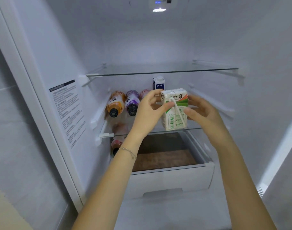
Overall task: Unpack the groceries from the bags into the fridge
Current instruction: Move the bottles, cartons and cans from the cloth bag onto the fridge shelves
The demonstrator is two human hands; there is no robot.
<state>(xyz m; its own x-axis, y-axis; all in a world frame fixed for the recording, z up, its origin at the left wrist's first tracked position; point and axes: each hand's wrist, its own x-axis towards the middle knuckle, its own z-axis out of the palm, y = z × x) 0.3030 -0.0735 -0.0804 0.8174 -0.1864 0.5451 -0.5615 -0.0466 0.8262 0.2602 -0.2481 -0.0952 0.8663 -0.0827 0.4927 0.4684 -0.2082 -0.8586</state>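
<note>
Fridge (142,39): door open, white inside, a lamp (159,9) lit in the ceiling.
Drawer (171,180): white, at the bottom of the compartment, under the lower shelf; a brown surface shows inside it.
Upper shelf (161,71): glass, running from side wall to side wall.
Lower shelf (193,128): glass, with bottles on its left half and a carton at the back.
Sticker (67,110): printed text on the left inner wall, too blurred to read.
Left hand (148,110): grips the milk carton's left side, thumb curled on the front face and fingers round the upper back edge.
Right hand (203,112): grips the carton's right side, thumb on the front face, fingers wrapped behind.
Milk carton (174,117): white with green and orange print, held between both hands over the front edge of the lower shelf. It stands upright, long axis vertical, top tipped slightly away, printed face toward the camera. I cannot tell whether its base touches the glass.
Orange bottle (116,103): on its side, cap toward the camera, just beside the left wall.
Purple bottle (132,102): on its side, parallel to the orange one and touching it, cap forward.
Pink bottle (144,93): next in the row, mostly hidden by the left hand.
Blue-and-white carton (159,83): upright at the back of the lower shelf, behind the held carton.
Straw (177,112): white, lying diagonally across the milk carton's front.
Bracelet (129,151): thin chain on the left wrist.
</note>
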